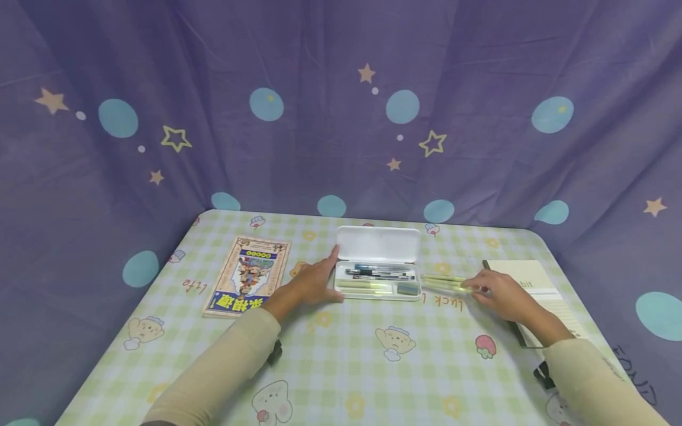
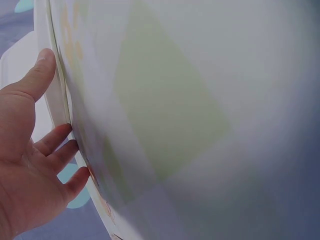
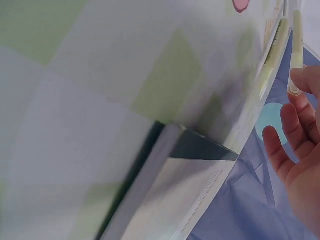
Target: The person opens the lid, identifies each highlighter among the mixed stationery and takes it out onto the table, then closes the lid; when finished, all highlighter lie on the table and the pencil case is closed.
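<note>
My right hand (image 1: 503,293) pinches the end of one yellow pen (image 3: 297,42) between thumb and finger; a second pen (image 3: 274,52) lies just beside it on the table, right of the open case (image 1: 379,245). My left hand (image 1: 315,284) is spread at the case's left side.

From the wearer's head, one camera looks forward and down over most of the desk (image 1: 330,378) to the curtain (image 1: 330,53). The wrist cameras sit close in, tilted: left hand (image 1: 317,283) at one's left edge, right hand (image 1: 506,294) at the other's right; the head view shares both.
</note>
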`<action>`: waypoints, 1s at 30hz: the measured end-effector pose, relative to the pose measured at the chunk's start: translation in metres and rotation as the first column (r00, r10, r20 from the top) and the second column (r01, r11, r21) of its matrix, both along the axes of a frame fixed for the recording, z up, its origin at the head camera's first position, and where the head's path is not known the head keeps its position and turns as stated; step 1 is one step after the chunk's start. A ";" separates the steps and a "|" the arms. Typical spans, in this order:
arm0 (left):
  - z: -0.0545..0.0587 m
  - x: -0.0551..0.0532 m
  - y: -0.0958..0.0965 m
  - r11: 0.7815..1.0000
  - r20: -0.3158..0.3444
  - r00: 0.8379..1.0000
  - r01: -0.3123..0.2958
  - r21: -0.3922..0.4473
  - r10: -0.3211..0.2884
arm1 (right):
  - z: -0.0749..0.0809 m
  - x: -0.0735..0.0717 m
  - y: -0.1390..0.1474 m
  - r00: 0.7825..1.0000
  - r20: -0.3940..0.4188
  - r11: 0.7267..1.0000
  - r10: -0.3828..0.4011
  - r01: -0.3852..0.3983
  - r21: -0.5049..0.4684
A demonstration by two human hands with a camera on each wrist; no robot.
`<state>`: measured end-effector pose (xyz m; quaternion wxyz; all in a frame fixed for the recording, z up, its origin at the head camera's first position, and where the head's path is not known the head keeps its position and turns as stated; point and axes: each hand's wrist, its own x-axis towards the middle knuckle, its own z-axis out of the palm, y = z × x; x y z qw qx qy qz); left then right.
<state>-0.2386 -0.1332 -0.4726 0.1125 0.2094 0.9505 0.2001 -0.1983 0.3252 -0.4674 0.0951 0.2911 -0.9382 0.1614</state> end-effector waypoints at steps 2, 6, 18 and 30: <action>0.000 0.000 0.000 1.000 -0.002 1.000 0.001 0.001 -0.001 | -0.002 -0.001 0.001 1.000 -0.009 1.000 0.007 -0.007 0.000; 0.000 0.000 0.001 1.000 -0.009 1.000 0.007 -0.007 -0.007 | -0.005 -0.002 0.002 1.000 -0.007 1.000 0.006 -0.005 0.018; 0.002 0.002 0.001 1.000 0.000 1.000 -0.008 -0.002 0.008 | -0.005 -0.008 0.003 0.999 -0.045 0.997 0.028 -0.025 0.078; 0.001 0.001 0.000 1.000 -0.006 1.000 0.001 -0.002 -0.001 | -0.006 -0.015 0.001 0.999 0.029 0.993 -0.044 0.040 0.111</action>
